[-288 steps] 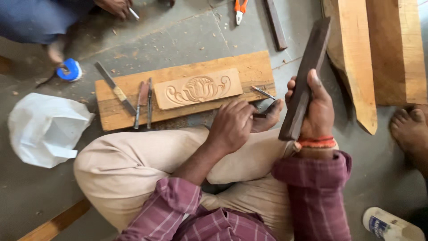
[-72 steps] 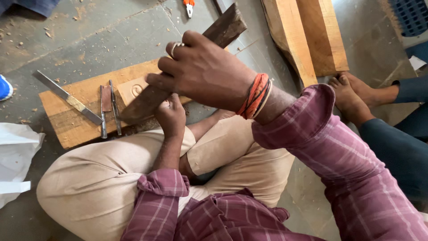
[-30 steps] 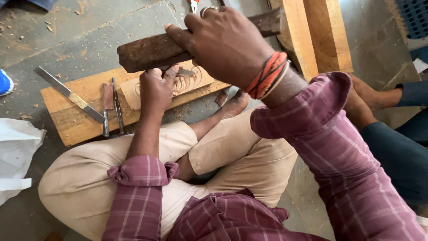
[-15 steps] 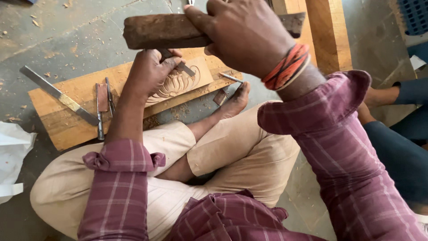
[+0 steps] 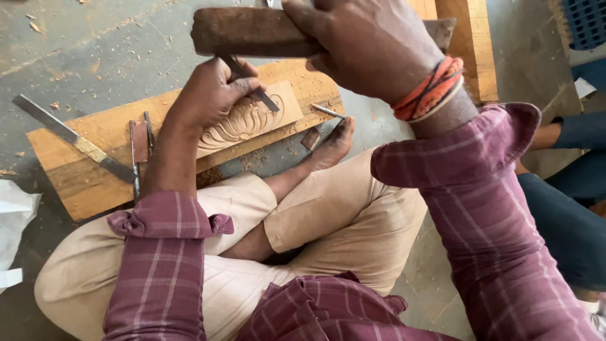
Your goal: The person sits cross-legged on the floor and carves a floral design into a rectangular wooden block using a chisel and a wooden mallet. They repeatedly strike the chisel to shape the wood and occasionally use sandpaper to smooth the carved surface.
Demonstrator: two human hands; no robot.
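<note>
My left hand (image 5: 211, 95) grips a thin metal chisel (image 5: 255, 95), its tip resting on a small carved wooden panel (image 5: 249, 120) with a flower-like relief. The panel lies on a long wooden board (image 5: 82, 183) on the floor in front of my crossed legs. My right hand (image 5: 360, 44) is raised just above, closed around a dark wooden block (image 5: 246, 31) held level as a mallet over the chisel's top end. An orange thread band circles my right wrist.
A flat metal file (image 5: 66, 136) and two slim chisels (image 5: 137, 148) lie on the board's left part. Another small tool (image 5: 328, 111) lies by my bare foot (image 5: 331, 145). Wooden planks (image 5: 470, 50) sit at top right, a white bag (image 5: 12, 221) at left, another person's legs (image 5: 568, 183) at right.
My view has drifted right and closer. The wooden block in my right hand has stayed raised over the chisel, and my left hand has settled the chisel on the carved panel.
</note>
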